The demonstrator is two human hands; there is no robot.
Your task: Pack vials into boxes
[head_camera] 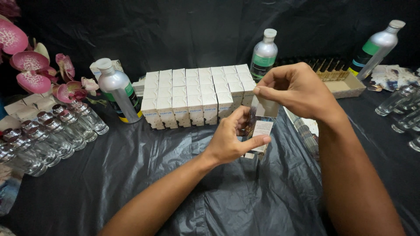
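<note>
Left hand (229, 140) grips a small carton (261, 124); right hand (294, 89) pinches its top flap — contents hidden, perhaps a bottle — before stacked white boxes (197, 98).

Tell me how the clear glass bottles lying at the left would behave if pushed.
The clear glass bottles lie on their sides and look round, so they would probably roll. They lie close together, so one pushed would likely knock its neighbours. Being glass, they are probably fragile and smooth to grip.
</note>
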